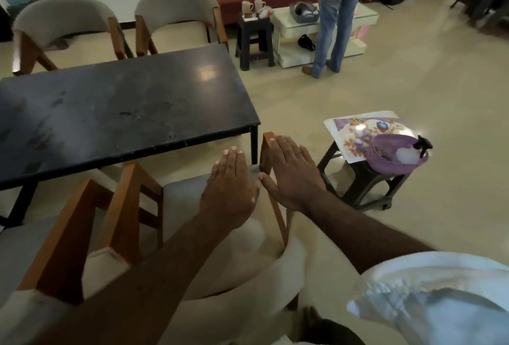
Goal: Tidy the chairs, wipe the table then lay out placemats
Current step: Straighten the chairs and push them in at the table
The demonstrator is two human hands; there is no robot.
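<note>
Reaching out over the near chair (181,198) in the lower middle of the frame, both hands are flat with straight fingers, side by side, thumbs almost meeting, and they grip nothing. The left hand (230,179) is above the seat and the right hand (292,171) lies over the tip of the wooden armrest (265,149); I cannot tell whether either palm touches the chair. That chair stands at the lower-right corner of the table (124,102), angled rather than tucked in, so the flat palms look set to push or square it, which would make this the chair-tidying step. A second chair (68,234) sits just beside it at lower left, and two far chairs (63,19) face the table from upper left. The dark top shows smudges, so it probably has not been wiped yet. On a stool (366,185) at right, well apart from the table, wait the placemats (358,127), a purple cloth (385,162) and a spray bottle (421,146), likely kept there to leave the tabletop free for wiping.
</note>
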